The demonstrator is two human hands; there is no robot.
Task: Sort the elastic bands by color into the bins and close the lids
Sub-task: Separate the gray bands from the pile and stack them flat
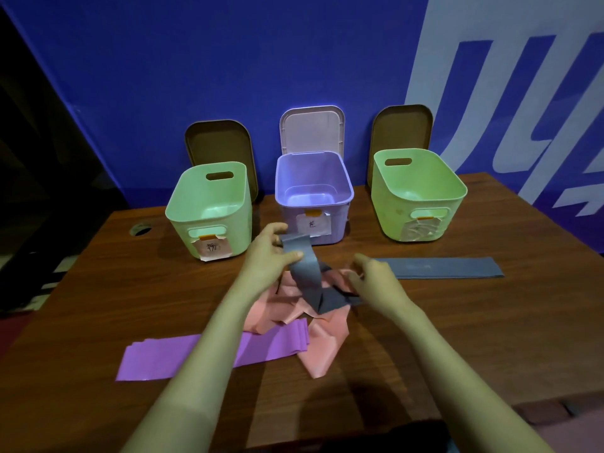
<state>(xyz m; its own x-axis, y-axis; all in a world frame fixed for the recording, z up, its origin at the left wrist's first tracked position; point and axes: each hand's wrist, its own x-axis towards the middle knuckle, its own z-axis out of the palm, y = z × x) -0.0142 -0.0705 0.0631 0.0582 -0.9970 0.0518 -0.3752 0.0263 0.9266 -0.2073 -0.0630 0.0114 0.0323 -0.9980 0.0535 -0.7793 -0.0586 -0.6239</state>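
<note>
My left hand (266,256) pinches the upper end of a grey elastic band (305,273) and lifts it off a heap of pink bands (294,310) in the middle of the table. My right hand (372,277) hovers over the heap with fingers curled, touching the band's lower end; whether it grips is unclear. A purple band (157,356) lies flat at the front left. Another grey band (447,267) lies flat on the right. Three open bins stand behind: green left bin (209,191), purple middle bin (313,178), green right bin (421,181).
Each bin's lid leans against the blue wall behind it: brown lid (219,142), pink lid (312,129), brown lid (402,125). Paper labels hang on the bin fronts. A cable hole (140,229) sits in the wooden table (490,338) at the far left.
</note>
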